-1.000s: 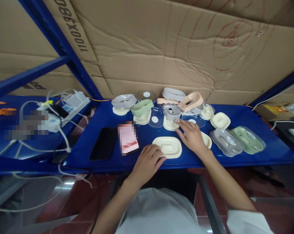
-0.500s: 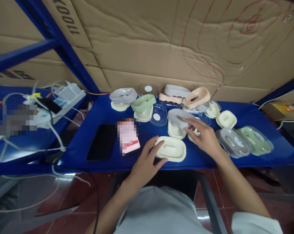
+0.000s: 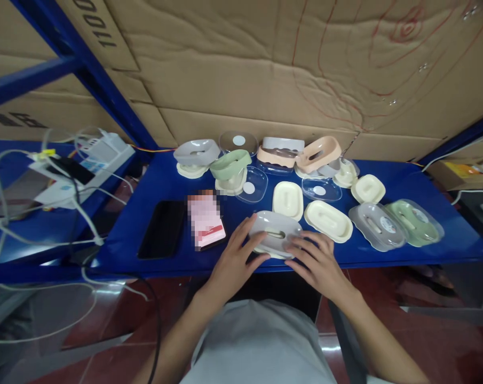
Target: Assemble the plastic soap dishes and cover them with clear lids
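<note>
A grey soap dish tray [image 3: 280, 223] with a slot in its middle sits over a cream base, whose rim [image 3: 278, 256] shows along the near edge. My left hand [image 3: 239, 255] grips the tray's left end, thumb at the front. At the other end my right hand [image 3: 314, 260] holds it with bent fingers. Just behind lies a cream base [image 3: 288, 201], and another cream base [image 3: 328, 221] is to the right. Whether the tray is fully seated cannot be seen.
Two lidded soap dishes, one grey [image 3: 378, 226] and one green [image 3: 414, 223], are at the right. Trays, bases and clear lids [image 3: 252, 184] line the back against cardboard [image 3: 233, 80]. Left are a lit phone [image 3: 206, 220], a dark phone [image 3: 161, 229] and a power strip [image 3: 99, 169] with cables.
My right hand has brought the grey tray from the back right down onto the cream base before me. My left hand has closed on the tray's left end.
</note>
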Available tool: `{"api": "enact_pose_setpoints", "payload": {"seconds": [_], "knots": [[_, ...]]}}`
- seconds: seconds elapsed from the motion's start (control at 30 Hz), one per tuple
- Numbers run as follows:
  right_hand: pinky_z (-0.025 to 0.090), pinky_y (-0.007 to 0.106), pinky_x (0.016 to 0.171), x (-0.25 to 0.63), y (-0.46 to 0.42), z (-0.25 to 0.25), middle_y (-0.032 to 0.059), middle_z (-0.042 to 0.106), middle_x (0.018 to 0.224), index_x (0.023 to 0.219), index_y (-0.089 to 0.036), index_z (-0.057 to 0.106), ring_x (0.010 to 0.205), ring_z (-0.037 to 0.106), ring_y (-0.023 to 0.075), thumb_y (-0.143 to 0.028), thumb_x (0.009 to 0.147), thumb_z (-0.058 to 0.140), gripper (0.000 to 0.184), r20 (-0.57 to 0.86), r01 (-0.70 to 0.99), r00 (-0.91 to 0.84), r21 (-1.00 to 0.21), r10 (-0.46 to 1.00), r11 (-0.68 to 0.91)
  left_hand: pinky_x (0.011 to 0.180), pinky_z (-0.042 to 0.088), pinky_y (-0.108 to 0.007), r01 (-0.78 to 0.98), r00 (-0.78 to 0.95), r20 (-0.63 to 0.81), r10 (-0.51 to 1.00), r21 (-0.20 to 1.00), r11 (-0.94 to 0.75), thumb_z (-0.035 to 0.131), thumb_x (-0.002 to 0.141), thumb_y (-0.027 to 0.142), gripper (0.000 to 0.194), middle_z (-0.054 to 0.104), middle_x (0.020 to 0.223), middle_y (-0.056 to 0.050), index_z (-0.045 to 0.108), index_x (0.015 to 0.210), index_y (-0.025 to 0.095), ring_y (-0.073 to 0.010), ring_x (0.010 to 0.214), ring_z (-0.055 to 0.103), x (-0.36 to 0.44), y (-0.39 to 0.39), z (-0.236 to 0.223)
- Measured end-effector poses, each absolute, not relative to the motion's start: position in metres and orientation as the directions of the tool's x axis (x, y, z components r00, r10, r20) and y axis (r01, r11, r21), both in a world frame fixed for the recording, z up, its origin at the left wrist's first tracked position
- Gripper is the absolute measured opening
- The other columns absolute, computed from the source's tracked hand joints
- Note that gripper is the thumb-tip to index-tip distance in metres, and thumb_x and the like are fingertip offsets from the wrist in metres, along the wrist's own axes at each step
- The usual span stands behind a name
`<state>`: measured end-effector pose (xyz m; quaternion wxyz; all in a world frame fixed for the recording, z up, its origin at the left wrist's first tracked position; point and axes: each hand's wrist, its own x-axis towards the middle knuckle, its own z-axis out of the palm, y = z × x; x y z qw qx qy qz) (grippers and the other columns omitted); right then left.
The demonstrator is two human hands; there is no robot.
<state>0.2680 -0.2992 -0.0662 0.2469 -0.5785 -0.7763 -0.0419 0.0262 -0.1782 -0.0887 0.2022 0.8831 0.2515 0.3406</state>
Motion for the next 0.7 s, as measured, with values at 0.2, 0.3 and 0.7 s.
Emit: {"api": "enact_pose_setpoints", "payload": {"seconds": [0.2,0.3,0.7], "knots": [[0.05,0.055,0.122,0.27,-0.293,-0.077,0.011,0.07,0.137,0.135,-0.022,0.064,0.153,0.047,0.0305,-0.017,0.102,0.065,0.033,0.485,0.813,-0.275,-0.344,0.83,0.47,0.119,0.053,-0.057,0.314,0.635,0.548,0.545,0.461,-0.83,0.081,0.093,0.03,0.044,0.055,0.157,-0.018,0.065,0.132,0.021,-0.0364,0.15,0.051,0.024,-0.179,-0.092],[0.05,0.057,0.123,0.269,-0.291,-0.08,0.0113,0.069,0.138,0.134,-0.023,0.065,0.154,0.047,0.031,-0.019,0.103,0.065,0.032,0.474,0.809,-0.241,-0.384,0.847,0.445,0.118,0.053,-0.058,0.322,0.647,0.53,0.549,0.462,-0.826,0.075,0.099,0.033,0.039,0.052,0.159,-0.018,0.064,0.134,0.021,-0.0362,0.149,0.051,0.024,-0.178,-0.086],[0.051,0.052,0.124,0.274,-0.289,-0.073,0.011,0.067,0.142,0.14,-0.023,0.064,0.153,0.049,0.0281,-0.017,0.106,0.058,0.036,0.458,0.816,-0.239,-0.383,0.856,0.433,0.115,0.055,-0.057,0.386,0.669,0.519,0.531,0.368,-0.846,0.075,0.098,0.034,0.029,0.058,0.152,-0.015,0.069,0.124,0.022,-0.0353,0.139,0.056,0.03,-0.172,-0.079]]}}
